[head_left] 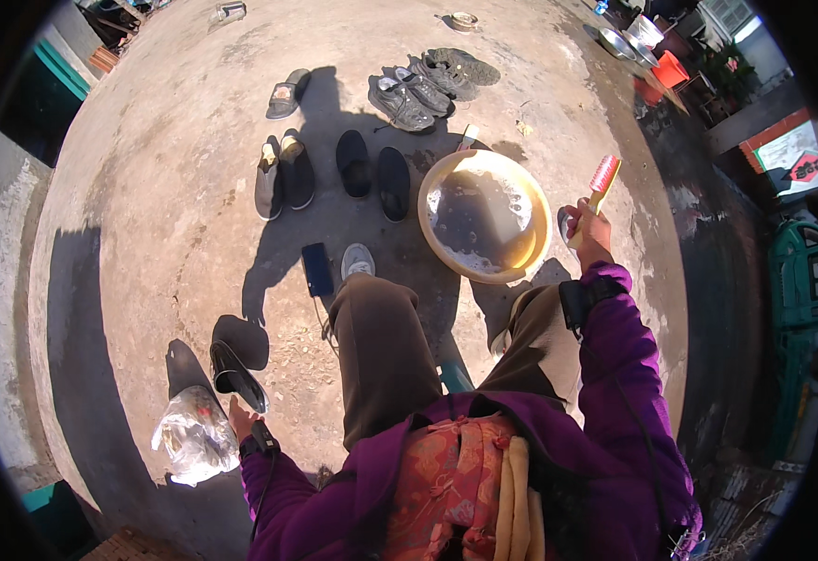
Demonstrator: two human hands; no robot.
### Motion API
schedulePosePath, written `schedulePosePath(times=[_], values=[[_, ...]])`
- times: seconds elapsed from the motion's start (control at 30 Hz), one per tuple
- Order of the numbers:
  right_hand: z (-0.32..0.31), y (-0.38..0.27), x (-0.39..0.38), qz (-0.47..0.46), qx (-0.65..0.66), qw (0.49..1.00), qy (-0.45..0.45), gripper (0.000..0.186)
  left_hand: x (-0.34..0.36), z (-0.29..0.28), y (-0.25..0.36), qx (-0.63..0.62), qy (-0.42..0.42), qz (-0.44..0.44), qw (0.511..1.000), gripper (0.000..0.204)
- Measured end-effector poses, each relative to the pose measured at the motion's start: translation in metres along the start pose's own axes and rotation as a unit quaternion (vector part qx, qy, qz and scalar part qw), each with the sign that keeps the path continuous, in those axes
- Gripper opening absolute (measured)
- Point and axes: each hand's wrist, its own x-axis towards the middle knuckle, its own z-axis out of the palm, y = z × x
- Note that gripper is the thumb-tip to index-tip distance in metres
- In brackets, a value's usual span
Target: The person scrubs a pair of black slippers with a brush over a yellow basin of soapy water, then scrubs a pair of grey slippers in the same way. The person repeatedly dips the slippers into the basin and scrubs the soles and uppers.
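Observation:
My left hand (242,419) grips the lower end of a dark shoe (229,372) at lower left, beside a crumpled clear plastic bag (192,438). My right hand (588,227) is closed round the handle of a scrub brush (602,181) with pink bristles, raised at the right of a yellow basin (542,225) holding cloudy, foamy water. Another brush (468,136) lies just behind the basin. Left of the basin stand a pair of dark slip-ons (355,166) and another slip-on pair (295,173).
Sneakers (400,105) and a slipper (281,99) lie farther back on the concrete. A phone with a cable (317,269) lies beside my foot. Metal basins (617,44) and a red bucket (670,70) stand at back right; a green toy car (797,309) is at far right.

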Motion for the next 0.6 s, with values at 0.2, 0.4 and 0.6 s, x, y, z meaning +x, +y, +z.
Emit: schedulePosePath(times=[0.2,0.4,0.6], values=[[-0.198,-0.027,0.008,-0.061,0.044,0.975,0.209,0.016,-0.025,0.085,0.095,0.075,-0.01,0.094,0.993,0.067],[-0.416,0.057,-0.056,-0.038,0.068,0.895,0.44,0.016,-0.136,0.225,0.167,0.185,-0.136,0.213,0.95,0.098],[-0.511,0.207,-0.136,0.105,0.118,0.802,0.575,0.013,-0.271,0.362,0.184,0.283,-0.239,0.314,0.874,0.087]])
